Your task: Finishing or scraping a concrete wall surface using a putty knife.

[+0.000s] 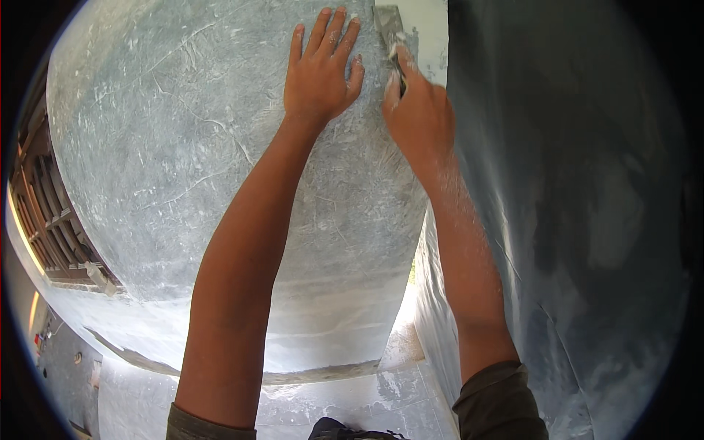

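Observation:
My left hand (320, 70) lies against a grey plastered wall (213, 132), its fingers spread and stretched out, with white specks on the fingertips. To its right, near the wall's edge, my right hand (425, 121) is closed round a putty knife (389, 23). The flat blade points up along the wall, and white paste clings to the knife and my fingers. White dust coats my right forearm. Whether the blade touches the wall is hard to see. White streaks and scratchy marks run across the wall.
A pale white strip (434, 37) runs beside the knife. Dark, shiny sheeting (579, 220) hangs along the right side. On the far left is a brown barred window (55, 213). Below, the floor (315, 403) is pale and spattered, with small items at the lower left.

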Tool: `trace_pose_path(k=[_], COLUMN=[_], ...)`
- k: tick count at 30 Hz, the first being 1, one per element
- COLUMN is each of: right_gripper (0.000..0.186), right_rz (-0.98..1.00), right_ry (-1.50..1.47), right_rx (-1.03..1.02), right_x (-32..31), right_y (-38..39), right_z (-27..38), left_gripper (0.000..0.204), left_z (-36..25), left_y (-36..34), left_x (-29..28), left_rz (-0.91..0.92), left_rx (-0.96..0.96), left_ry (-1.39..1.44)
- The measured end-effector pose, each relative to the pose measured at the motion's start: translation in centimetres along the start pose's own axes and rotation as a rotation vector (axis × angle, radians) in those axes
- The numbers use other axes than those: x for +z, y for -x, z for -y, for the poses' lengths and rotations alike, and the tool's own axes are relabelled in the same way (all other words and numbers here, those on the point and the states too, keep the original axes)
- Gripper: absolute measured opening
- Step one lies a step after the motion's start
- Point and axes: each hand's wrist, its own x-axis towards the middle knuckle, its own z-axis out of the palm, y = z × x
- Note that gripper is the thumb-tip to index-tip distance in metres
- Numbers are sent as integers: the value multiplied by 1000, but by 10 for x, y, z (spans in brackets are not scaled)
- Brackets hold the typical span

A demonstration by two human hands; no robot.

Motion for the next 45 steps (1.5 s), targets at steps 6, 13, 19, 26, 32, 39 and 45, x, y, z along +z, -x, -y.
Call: trace_pose_path(k=[6,13,19,26,32,39,45], right_gripper=[47,48,48,50,48,51,48], right_rz=[-63,-72,-36,-111,19,-124,-18], right_ry=[38,39,30,35,56,84,44], right_rx=[-83,-97,-89,-128,-71,-153,-79], right_x=[3,2,8,0,11,2,2], right_y=[13,-20,24,-35,32,-17,16], right_z=[0,-4,-4,-1,-5,-4,1], left_gripper=[56,56,56,56,57,57,57], left_z=[6,0,7,-5,4,-5,3], left_y=[5,-1,3,-1,2,-1,0], left_x=[0,1,-1,-1,-5,0,-4], left_rz=[-7,5,23,35,55,39,42], left_rx=[4,15,13,-10,-13,-12,-7], left_ry=[-1,-13,-44,10,-14,24,2])
